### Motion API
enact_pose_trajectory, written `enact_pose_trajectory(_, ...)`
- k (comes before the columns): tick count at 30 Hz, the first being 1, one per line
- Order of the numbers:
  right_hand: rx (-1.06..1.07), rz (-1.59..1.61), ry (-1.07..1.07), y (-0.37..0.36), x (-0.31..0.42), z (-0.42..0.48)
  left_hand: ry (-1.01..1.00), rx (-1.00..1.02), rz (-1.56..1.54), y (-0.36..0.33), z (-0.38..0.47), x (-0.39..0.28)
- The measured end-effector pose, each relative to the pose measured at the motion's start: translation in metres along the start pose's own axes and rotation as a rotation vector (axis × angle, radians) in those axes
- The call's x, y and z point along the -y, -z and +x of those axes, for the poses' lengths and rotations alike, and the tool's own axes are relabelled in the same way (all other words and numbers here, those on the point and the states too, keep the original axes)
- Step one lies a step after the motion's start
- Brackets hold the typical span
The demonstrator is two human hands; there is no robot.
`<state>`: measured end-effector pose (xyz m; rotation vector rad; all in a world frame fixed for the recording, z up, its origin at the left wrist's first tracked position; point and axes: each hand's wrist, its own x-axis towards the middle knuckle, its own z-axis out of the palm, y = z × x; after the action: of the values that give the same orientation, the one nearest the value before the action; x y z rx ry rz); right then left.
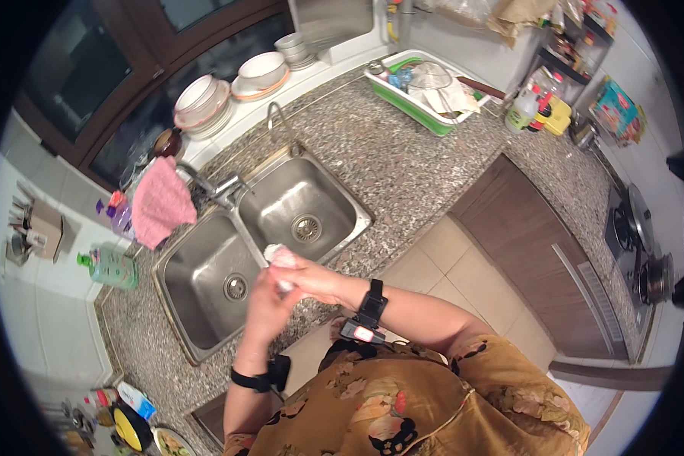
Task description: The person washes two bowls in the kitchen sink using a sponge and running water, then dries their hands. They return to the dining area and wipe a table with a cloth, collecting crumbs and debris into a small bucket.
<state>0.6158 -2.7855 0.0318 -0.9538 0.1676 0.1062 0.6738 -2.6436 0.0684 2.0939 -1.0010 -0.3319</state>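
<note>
A small crumpled white-and-pink cloth (279,256) is held between my hands over the front edge of the double sink. My right hand (313,279) grips it, and one bunched end sticks out beyond the fingers. Close against it, my left hand (271,310) has its fingers on the lower part of the same cloth, slightly blurred. Below lie the left steel basin (205,313) and the right steel basin (279,211), each with a round drain strainer. A chrome faucet (225,191) stands behind the divider between them.
A pink towel (162,205) hangs left of the faucet, near a green soap bottle (111,269). Stacked bowls (202,108) line the window ledge. On the granite counter (427,165) sits a green-and-white dish basin (410,105). The stove (621,222) is far right.
</note>
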Motion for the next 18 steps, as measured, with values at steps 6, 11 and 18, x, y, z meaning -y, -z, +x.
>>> enact_pose_trajectory(6, -0.587, -0.259, 0.139, 0.079, 0.039, -0.056, -0.058, 0.157, -0.171, -0.034, 0.008, -0.02)
enact_pose_trajectory(11, -0.741, -0.231, 0.397, 0.116, 0.076, -0.083, 0.073, 0.269, -0.26, -0.025, -0.005, 0.024)
enact_pose_trajectory(18, -0.901, -0.709, 0.726, 0.118, 0.135, -0.083, 0.145, 0.171, -0.292, 0.002, 0.0, 0.077)
